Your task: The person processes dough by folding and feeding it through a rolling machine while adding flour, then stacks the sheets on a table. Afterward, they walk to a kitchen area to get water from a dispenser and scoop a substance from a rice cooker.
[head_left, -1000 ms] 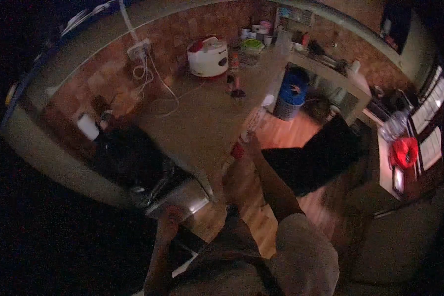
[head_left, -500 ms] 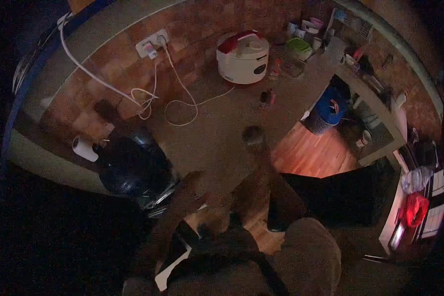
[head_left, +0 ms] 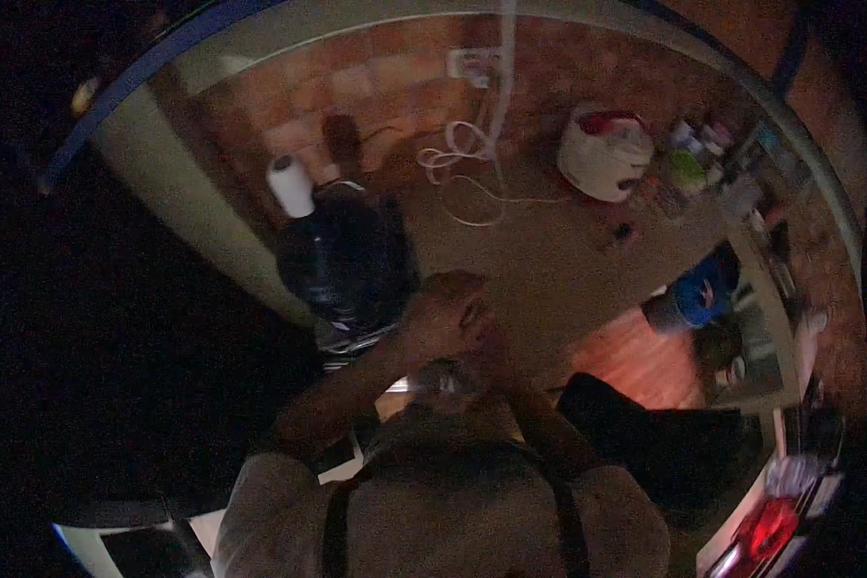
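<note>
My left hand [head_left: 445, 323] is in front of my chest, over the near edge of the brown tabletop [head_left: 539, 289], its fingers curled. Close against it is my right hand [head_left: 491, 352], dark and blurred, with its fingers bent inward. A rounded brownish shape shows at the top of the hands; poor light hides whether it is a held object or part of a hand. Left of the hands stands a large dark shiny rounded container [head_left: 342, 260], with a white cylindrical piece [head_left: 292, 185] at its far end.
A white and red rice cooker [head_left: 602, 159] stands by the brick-patterned wall. White cords [head_left: 462, 164] loop below a wall socket [head_left: 474, 65]. Small items with a green container [head_left: 687, 169] crowd the far right. A bin with a blue liner [head_left: 703, 294] stands on the floor beyond the table.
The view has swung left, so the table things appear farther right. My right hand, stretched forward over the table before, has drawn back, and both hands have come together.
</note>
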`<state>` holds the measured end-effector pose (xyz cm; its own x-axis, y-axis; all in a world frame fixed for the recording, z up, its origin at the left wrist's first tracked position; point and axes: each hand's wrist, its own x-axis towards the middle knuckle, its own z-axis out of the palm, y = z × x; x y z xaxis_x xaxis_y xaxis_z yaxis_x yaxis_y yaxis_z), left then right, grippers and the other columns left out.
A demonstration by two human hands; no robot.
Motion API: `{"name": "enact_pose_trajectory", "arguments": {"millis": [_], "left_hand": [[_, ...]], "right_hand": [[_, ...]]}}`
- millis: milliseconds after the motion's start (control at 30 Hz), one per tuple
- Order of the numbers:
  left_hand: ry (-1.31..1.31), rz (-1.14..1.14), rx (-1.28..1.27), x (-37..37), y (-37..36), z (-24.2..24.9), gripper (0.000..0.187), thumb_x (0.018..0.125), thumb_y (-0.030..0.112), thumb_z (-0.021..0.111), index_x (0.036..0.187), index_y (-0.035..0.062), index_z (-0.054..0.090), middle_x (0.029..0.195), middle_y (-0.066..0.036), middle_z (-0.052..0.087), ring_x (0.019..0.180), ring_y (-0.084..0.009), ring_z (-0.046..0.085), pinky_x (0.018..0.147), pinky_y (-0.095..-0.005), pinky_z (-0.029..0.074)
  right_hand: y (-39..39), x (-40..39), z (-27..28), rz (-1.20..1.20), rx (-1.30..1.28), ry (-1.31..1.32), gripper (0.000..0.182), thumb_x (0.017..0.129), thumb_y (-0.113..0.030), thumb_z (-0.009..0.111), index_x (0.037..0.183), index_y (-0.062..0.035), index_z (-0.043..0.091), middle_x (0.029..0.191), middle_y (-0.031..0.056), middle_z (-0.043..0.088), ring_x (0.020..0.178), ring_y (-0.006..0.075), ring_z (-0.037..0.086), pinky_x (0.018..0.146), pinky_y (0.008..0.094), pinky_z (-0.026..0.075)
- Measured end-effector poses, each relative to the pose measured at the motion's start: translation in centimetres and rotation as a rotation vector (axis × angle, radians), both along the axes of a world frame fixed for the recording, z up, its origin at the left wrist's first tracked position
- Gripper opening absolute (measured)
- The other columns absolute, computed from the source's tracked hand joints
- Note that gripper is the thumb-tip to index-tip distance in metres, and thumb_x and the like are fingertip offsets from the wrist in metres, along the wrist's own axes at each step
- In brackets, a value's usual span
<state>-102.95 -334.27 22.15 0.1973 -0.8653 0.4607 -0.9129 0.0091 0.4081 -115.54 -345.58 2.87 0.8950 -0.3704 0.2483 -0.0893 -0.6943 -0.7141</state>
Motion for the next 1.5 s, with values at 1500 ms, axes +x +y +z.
{"name": "enact_pose_trajectory", "arguments": {"millis": [1500], "left_hand": [[-0.099, 0.629, 0.115, 24.2, 9.5, 7.4, 0.043, 0.08, 0.019, 0.059, 0.122, 0.011, 0.054, 0.105, -0.023, 0.061, 0.098, -0.0437, 0.057, 0.084, -0.0502, 0.045]], "right_hand": [[-5.5, 22.4, 17.5, 0.527, 0.731, 0.133, 0.066, 0.07, -0.018, 0.077, 0.127, -0.0039, 0.046, 0.115, 0.0153, 0.055, 0.101, 0.0262, 0.056, 0.083, 0.0396, 0.049]]}}
